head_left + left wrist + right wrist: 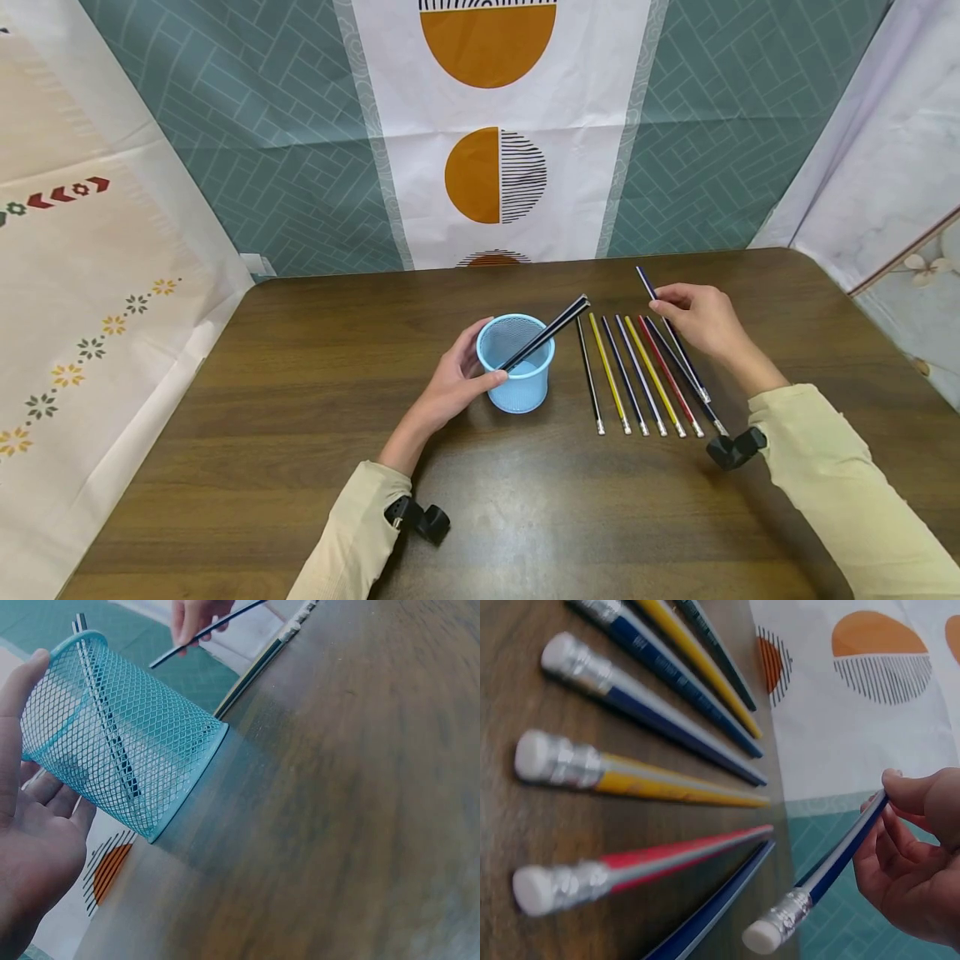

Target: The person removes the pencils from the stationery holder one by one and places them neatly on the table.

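Observation:
My left hand (459,379) holds a light blue mesh pencil cup (519,393) on the table, thumb and fingers curled about its side. Inside the cup lean dark pencils (551,329), their upper ends sticking out to the right; the left wrist view shows them through the mesh (112,742). To the right, my right hand (701,317) pinches a blue pencil (678,350) between thumb and fingers. In the right wrist view that blue pencil (840,855) is tilted, with its white eraser end toward the camera, above the other pencils.
A row of several pencils lies on the brown wooden table (360,333) right of the cup, among them a yellow pencil (610,371), a red pencil (670,375) and a dark pencil (590,375). Behind the table's far edge hangs a patterned cloth (300,150).

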Motion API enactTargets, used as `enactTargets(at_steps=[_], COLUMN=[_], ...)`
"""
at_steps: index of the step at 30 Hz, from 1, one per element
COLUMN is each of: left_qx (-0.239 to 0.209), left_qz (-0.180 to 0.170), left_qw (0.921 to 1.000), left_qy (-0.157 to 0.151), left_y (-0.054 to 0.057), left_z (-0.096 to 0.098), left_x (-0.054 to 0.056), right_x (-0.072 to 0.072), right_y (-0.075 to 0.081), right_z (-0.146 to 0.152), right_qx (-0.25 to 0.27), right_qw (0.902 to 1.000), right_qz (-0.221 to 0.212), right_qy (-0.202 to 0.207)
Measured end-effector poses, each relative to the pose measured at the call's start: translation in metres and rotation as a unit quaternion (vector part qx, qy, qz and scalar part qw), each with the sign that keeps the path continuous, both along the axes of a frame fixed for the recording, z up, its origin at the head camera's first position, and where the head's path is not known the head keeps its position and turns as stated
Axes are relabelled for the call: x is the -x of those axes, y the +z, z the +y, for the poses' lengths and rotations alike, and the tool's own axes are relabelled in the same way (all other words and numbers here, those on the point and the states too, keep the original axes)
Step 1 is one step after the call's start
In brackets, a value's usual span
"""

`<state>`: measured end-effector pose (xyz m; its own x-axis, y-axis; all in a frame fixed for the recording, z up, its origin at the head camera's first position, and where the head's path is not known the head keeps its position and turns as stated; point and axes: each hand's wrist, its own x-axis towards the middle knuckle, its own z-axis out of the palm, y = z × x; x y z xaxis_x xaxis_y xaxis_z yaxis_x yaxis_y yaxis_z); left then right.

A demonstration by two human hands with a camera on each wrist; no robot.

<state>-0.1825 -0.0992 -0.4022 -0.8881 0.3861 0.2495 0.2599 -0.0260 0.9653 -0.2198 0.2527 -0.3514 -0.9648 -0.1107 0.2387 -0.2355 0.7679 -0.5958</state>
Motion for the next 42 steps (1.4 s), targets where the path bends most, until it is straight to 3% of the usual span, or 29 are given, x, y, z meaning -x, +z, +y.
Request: enactTargets(at_steps=[17, 31, 42], left_qx=[0.006, 0.008, 0.001], left_qz=[-0.003, -0.007, 0.000], left_qw=[1.0000, 0.9999, 1.0000], left_qy=[0.000, 0.001, -0.002], left_y=[0.000, 0.000, 0.001], left_z=[0.000, 0.000, -0.001], left_x=[0.000, 0.000, 0.000], right_x=[0.002, -0.001, 0.000], right_y=[-0.023, -0.039, -0.044], right_z=[0.025, 0.036, 0.037], right_qx=[-0.034, -0.010, 0.000], right_qw=[0.9981, 0.9926, 0.9922], right_qz=[-0.045, -0.114, -0.118], right_qy=[-0.025, -0.040, -0.040])
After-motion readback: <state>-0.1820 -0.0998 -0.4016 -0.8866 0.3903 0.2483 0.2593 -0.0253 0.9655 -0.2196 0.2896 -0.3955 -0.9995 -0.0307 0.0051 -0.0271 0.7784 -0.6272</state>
